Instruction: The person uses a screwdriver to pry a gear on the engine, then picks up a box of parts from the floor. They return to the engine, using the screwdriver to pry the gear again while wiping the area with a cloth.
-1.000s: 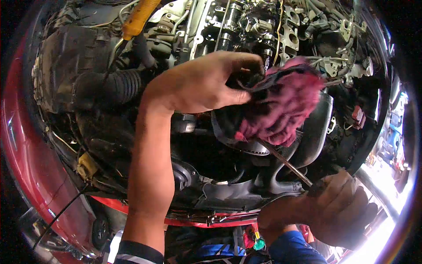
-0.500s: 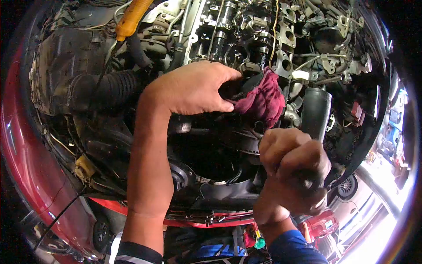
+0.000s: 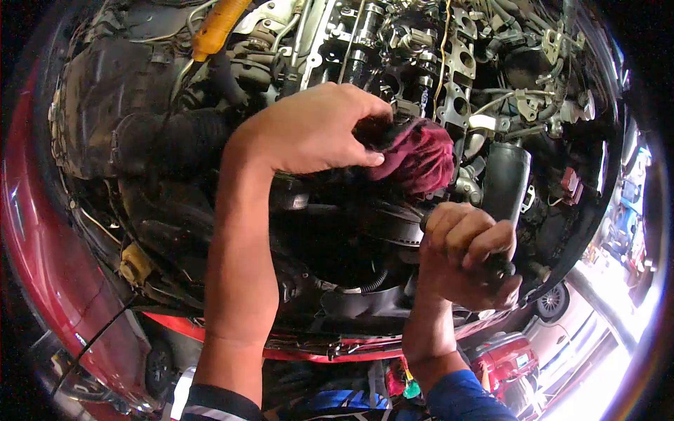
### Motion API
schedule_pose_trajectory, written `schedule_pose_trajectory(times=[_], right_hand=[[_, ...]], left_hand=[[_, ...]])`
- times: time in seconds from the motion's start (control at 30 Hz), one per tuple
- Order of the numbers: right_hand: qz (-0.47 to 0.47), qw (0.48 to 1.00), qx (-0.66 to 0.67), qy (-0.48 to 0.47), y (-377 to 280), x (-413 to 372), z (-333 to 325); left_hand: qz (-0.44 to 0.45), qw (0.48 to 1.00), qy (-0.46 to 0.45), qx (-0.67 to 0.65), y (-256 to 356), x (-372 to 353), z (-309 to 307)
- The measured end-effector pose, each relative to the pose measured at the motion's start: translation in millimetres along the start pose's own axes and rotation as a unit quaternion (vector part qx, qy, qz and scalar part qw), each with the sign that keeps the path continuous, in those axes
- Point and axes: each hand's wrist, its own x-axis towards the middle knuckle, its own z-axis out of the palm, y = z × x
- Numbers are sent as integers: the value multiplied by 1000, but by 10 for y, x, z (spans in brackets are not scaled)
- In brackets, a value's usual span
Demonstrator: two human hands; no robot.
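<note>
A crumpled dark red cloth lies at the front end of the opened engine. My left hand reaches in from the left, thumb and fingers closed on the cloth's left side, around a dark part that I cannot make out. Lower right, beside the cloth, my right hand is wrapped round a dark handle, whose end shows at the palm. What the handle leads to is hidden.
An orange work lamp hangs at the upper left. A ribbed black air hose runs left of my left hand. A black cylinder stands right of the cloth. The red front edge crosses below.
My right hand has turned and shifted slightly, so that its fingers show more clearly round the handle. The cloth has bunched up a little, and my left hand has moved slightly up with it.
</note>
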Motion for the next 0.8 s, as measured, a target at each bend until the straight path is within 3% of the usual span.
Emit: schedule_pose_trajectory(times=[0.2, 0.23, 0.3, 0.4, 0.53, 0.6, 0.63, 0.73, 0.77, 0.8], right_hand=[[-9, 998, -4, -59, -46, -16, -12], [-16, 999, 17, -43, 7, -5, -25], [15, 998, 36, 50, 4, -5, -27], [39, 989, 125, 68, -9, 115, -170], [31, 999, 34, 15, -72, 59, -37], [21, 988, 113, 104, 60, 100, -69], [21, 981, 139, 134, 82, 139, -192], [3, 986, 91, 141, 40, 192, -201], [-19, 990, 104, 92, -70, 204, -214], [-39, 991, 117, 41, -205, 223, -247]], left_hand=[[-69, 993, -69, -69, 174, 65, -6], [-33, 996, -32, -73, 117, 35, 31], [-64, 994, -45, -73, 109, 16, -15], [-82, 993, -43, -72, 93, 25, -33], [-71, 994, -56, -64, 114, 65, 1], [-110, 990, -66, -65, 149, 57, -25], [-73, 996, -34, -35, 129, 40, -34], [-77, 993, -16, -84, 197, 47, -91], [-145, 983, -40, -106, 237, -6, -194], [-109, 984, 12, -142, 218, -28, -212]])
